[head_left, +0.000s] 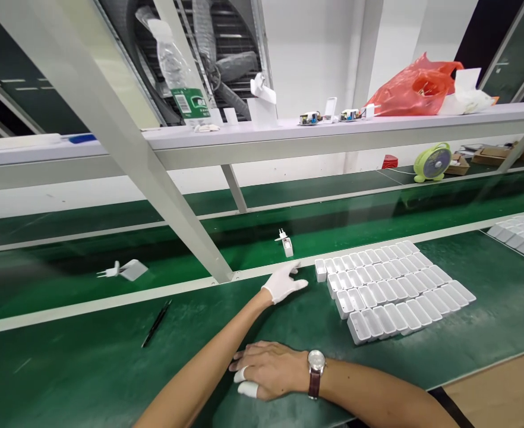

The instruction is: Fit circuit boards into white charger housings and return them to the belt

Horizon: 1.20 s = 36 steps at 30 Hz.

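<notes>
Honestly, nothing's gripped right now. Closest to me, my right hand (268, 371) lies flat on the green mat (88, 368). Its fingers are loose and holding nothing, with white finger cots (248, 389) on two tips and a watch (316, 371) at the wrist.

Further out, my left hand (284, 283) is in a white glove, fingers spread at the mat's far edge, also empty. It's just beside a single shell (320, 270) set at the near corner of the rows of white shells (400, 285) on the mat to its right. Just past the fingertips, on the belt (43, 285), a white charger (286, 244) seems to stand on end, prongs up. A second charger (126, 270) lies well off to the left.

Risk as I see it: one sloppy sweep of that glove could knock the single shell or shove the rows crooked, and the upright charger looks tippy.

Can't tell if the thin black tool (156, 324) on the mat is a pen or tweezers. The slanted frame post (155, 178) hides part of the belt. Another batch of shells (523, 235) runs out of frame on the right, and the small parts on the shelf (333, 134) are too tiny to read.
</notes>
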Motion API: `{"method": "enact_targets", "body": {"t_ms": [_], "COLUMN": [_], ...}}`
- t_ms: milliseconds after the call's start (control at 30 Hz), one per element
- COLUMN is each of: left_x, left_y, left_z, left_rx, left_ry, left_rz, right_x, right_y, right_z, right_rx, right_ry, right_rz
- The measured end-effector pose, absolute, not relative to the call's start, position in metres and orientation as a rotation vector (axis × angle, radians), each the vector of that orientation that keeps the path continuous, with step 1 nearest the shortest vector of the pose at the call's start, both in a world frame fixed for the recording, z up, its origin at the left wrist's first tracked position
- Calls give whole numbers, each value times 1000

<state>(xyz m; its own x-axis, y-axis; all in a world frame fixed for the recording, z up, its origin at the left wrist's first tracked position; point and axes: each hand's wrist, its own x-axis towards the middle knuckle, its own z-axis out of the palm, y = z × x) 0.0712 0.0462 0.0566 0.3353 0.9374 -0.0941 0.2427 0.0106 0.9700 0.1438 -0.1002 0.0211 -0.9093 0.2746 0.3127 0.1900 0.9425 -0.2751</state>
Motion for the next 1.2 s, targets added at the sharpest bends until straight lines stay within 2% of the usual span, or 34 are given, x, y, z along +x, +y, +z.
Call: {"method": "enact_targets", "body": {"t_ms": [167, 333, 467, 633, 767, 1200], "left_x": [121, 135, 99, 8, -46, -48], "left_y": [64, 70, 66, 52, 38, 18], "left_z": [66, 64, 72, 84, 78, 55], "left_rx": [1922, 1912, 1872, 1763, 1652, 1548], "left_ry": [1171, 1173, 1200, 1331, 1393, 1425], "left_rz": [638, 630, 677, 806, 794, 919], "right_x": [143, 144, 147, 147, 147, 148], "right_y": [-100, -101, -100, -98, -98, -96], "right_z": [17, 18, 21, 16, 12, 20], "right_rx": [-339, -358, -310, -295, -288, -362], "right_ry": [-2777, -2766, -2747, -2728, -2720, -2713], "right_rz": [205, 208, 224, 245, 310, 542]}}
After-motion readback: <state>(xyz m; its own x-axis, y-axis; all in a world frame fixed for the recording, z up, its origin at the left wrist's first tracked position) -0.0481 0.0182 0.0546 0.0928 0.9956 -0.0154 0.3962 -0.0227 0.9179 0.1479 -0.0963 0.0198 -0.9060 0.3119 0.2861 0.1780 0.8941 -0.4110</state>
